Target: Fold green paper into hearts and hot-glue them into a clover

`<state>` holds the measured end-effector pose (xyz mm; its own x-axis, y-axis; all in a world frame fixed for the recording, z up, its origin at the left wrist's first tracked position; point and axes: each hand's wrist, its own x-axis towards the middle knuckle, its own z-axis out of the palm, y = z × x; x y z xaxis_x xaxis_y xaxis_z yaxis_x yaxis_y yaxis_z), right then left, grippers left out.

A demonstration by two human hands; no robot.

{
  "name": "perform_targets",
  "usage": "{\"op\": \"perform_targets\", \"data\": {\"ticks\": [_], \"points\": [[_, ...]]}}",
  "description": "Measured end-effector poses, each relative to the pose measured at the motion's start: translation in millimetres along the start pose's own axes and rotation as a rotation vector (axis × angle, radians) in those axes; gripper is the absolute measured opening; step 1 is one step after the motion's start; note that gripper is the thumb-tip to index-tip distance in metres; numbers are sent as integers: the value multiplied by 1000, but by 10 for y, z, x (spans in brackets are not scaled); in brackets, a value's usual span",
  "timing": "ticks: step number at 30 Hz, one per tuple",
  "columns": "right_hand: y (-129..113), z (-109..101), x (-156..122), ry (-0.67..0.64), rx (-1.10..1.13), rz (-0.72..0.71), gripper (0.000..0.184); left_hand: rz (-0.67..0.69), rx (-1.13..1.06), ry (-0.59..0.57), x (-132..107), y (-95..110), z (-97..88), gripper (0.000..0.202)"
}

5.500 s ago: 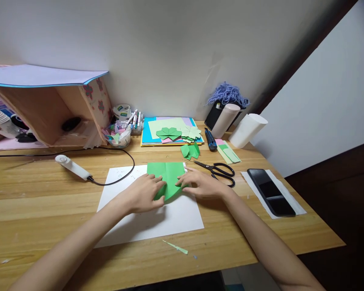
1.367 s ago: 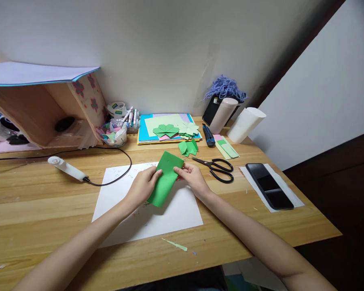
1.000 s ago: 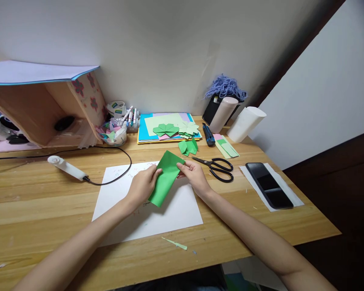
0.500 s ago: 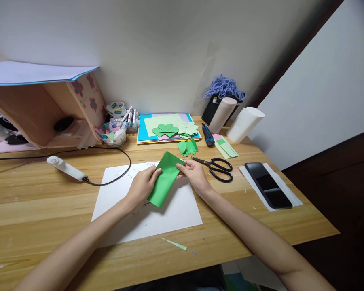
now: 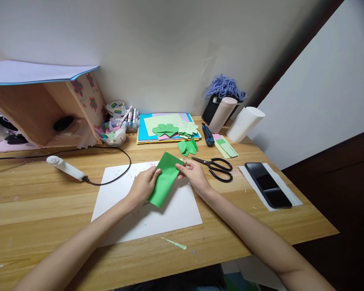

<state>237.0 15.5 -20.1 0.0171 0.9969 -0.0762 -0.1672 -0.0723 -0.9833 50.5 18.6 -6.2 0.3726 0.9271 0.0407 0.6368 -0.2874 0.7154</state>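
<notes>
I am holding the folded green paper (image 5: 165, 180) tilted between my left hand (image 5: 144, 185) and right hand (image 5: 194, 174), both clamped on its edges over the white sheet (image 5: 170, 216), and I judge squaring its layers best before creasing.

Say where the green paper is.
In the head view, the green paper is held between the left hand and right hand, over the white sheet, left of the scissors.

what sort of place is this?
Probably a home craft desk: coloured paper stack, scissors, markers, with left hand and right hand holding folded green paper.
</notes>
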Motion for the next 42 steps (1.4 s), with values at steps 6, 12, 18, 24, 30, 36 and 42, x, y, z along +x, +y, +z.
{"op": "perform_targets", "data": {"ticks": [6, 12, 18, 24, 30, 36, 42], "points": [[-53, 2, -15, -43, -5, 74, 31, -7, -65, -16, 19, -47, 38, 34], [-71, -18, 2, -75, -73, 81, 31, -13, -45, 11, 34, -101, 80, 33], [-26, -33, 35, -70, -14, 75, 38, -11, -21, 36, 37, -94, 72, 32], [-18, 13, -30, -226, -48, 183, 37, -20, -144, 92, 4, -62, 67, 33], [46, 32, -22, -166, -44, 156, 38, -74, -364, -2, -12, -20, 93, 39], [64, 15, -27, -269, -30, 214, 40, -145, -489, -23, -14, -39, 130, 43], [40, -8, 0, -188, -93, 175, 41, -206, -687, -200, 14, -20, 112, 45]]}}
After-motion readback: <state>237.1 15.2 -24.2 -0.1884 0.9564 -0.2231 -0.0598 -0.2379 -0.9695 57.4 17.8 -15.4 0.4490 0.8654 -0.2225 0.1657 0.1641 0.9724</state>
